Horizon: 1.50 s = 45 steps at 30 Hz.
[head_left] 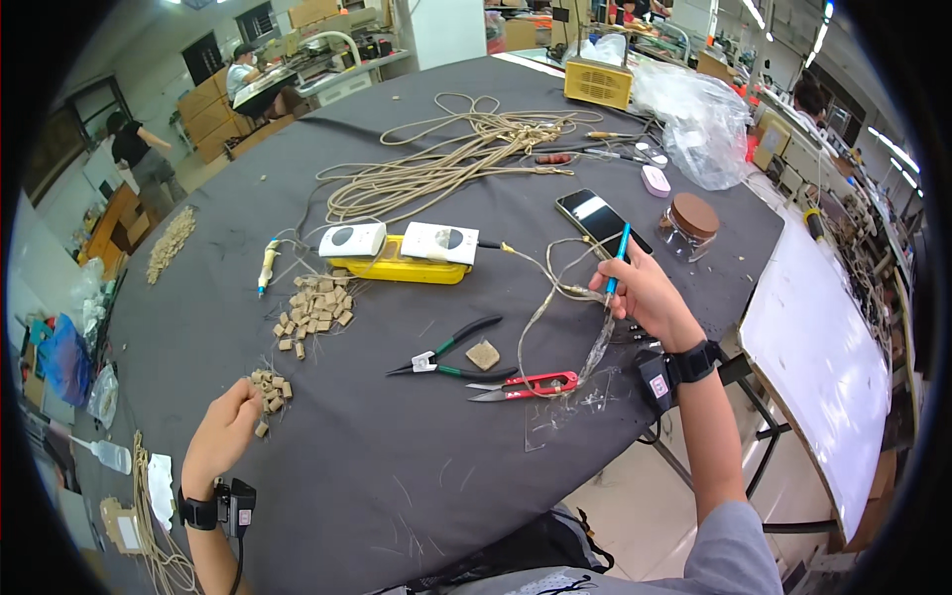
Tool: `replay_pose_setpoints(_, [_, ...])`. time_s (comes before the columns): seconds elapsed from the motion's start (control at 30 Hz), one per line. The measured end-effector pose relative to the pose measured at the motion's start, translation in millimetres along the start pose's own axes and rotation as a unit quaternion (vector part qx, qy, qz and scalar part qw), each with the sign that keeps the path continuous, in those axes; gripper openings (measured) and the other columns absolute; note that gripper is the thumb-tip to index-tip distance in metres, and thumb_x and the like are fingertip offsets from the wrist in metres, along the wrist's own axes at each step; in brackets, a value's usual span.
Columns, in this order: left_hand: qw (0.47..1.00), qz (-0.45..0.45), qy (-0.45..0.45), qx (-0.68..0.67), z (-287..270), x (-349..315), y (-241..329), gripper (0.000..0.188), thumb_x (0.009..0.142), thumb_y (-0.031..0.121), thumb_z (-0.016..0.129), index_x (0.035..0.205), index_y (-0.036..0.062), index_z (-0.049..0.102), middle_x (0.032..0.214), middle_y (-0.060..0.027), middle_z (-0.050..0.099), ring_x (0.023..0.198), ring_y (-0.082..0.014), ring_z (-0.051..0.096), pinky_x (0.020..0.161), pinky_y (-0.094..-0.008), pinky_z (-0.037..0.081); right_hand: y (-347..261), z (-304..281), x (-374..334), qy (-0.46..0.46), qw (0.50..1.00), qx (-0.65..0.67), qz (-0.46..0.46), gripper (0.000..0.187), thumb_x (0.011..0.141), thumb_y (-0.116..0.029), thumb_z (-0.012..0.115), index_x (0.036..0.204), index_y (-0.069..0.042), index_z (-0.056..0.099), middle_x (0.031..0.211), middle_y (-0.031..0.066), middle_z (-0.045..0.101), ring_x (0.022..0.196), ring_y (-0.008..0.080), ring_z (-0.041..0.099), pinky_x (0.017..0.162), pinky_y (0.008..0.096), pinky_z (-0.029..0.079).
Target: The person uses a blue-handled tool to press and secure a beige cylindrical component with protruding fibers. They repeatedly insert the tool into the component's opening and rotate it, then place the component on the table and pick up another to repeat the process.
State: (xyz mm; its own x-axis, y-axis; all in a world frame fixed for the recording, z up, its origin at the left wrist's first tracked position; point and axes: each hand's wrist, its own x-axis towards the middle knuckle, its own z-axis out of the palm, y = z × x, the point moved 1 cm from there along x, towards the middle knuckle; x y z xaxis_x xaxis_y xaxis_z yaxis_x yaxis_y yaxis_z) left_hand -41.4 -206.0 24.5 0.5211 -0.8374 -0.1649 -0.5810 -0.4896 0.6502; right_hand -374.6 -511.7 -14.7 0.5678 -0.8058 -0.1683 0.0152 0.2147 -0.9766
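Observation:
My right hand (650,302) is closed around a slim blue pen-shaped tool (619,256), held tilted near a black phone (600,220). Below that hand a clear plastic strip (596,349) hangs toward the table. My left hand (226,428) has its fingers pressed together beside a small cluster of beige tube-like pieces (270,387); whatever they pinch is hidden. A larger pile of the same pieces (317,309) lies farther off. Between my hands are green-handled pliers (451,352), red thread snips (531,385) and a beige lump (483,355).
Coiled beige cord (426,169) spreads across the far table. Two white devices rest on a yellow holder (402,270). A brown-lidded jar (690,226), a yellow box (598,81) and clear plastic bags (694,119) stand toward the right. Other people sit or stand in the background.

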Motion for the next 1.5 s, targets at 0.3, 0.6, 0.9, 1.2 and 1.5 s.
replay_pose_setpoints(0.3, [0.996, 0.057, -0.054, 0.037, 20.8, -23.4, 49.8, 0.016, 0.077, 0.017, 0.041, 0.077, 0.0014, 0.044, 0.060, -0.0040, 0.045, 0.054, -0.0121, 0.040, 0.051, -0.0251, 0.034, -1.1, 32.0, -44.7, -0.052, 0.998, 0.002, -0.021, 0.072, 0.072, -0.003, 0.046, 0.126, -0.007, -0.002, 0.066, 0.0128, 0.056, 0.037, 0.0106, 0.047, 0.031, 0.0211, 0.040])
replay_pose_setpoints(0.6, [0.992, 0.074, -0.101, 0.001, 60.6, -42.9, 72.2, 0.020, 0.079, 0.021, 0.045, 0.080, 0.0013, 0.045, 0.061, -0.0002, 0.044, 0.055, -0.0070, 0.039, 0.051, -0.0222, 0.034, 30.8, 73.8, -85.1, -0.194, 0.980, 0.050, -0.007, 0.076, 0.074, -0.005, 0.049, 0.126, -0.008, -0.006, 0.063, 0.0120, 0.055, 0.037, 0.0122, 0.048, 0.031, 0.0221, 0.040])
replay_pose_setpoints(0.9, [0.986, 0.088, -0.141, -0.005, 96.1, -34.5, 105.6, 0.019, 0.080, 0.021, 0.044, 0.080, 0.0014, 0.045, 0.061, 0.0010, 0.044, 0.056, -0.0062, 0.038, 0.052, -0.0213, 0.033, 56.6, 70.4, -89.1, -0.225, 0.970, 0.091, -0.021, 0.076, 0.076, -0.004, 0.047, 0.126, -0.013, -0.009, 0.064, 0.0120, 0.055, 0.039, 0.0118, 0.049, 0.033, 0.0217, 0.041])
replay_pose_setpoints(1.2, [0.971, 0.088, -0.219, -0.049, 129.3, -8.7, 143.2, 0.021, 0.082, 0.023, 0.044, 0.082, 0.0020, 0.044, 0.059, 0.0040, 0.039, 0.053, -0.0052, 0.033, 0.048, -0.0196, 0.030, 59.4, 62.7, -93.7, -0.194, 0.968, 0.152, -0.036, 0.076, 0.075, -0.003, 0.046, 0.126, -0.013, -0.008, 0.062, 0.0100, 0.053, 0.040, 0.0114, 0.049, 0.033, 0.0224, 0.041])
replay_pose_setpoints(1.5, [0.914, 0.047, -0.307, -0.262, 137.6, 2.5, 129.1, 0.019, 0.084, 0.022, 0.041, 0.087, 0.0036, 0.042, 0.067, 0.0019, 0.038, 0.054, -0.0038, 0.032, 0.047, -0.0166, 0.029, 56.3, 66.2, -93.3, -0.189, 0.975, 0.115, -0.024, 0.045, 0.075, -0.005, 0.048, 0.113, -0.006, 0.023, 0.057, 0.0060, 0.051, 0.037, 0.0090, 0.046, 0.030, 0.0190, 0.035])
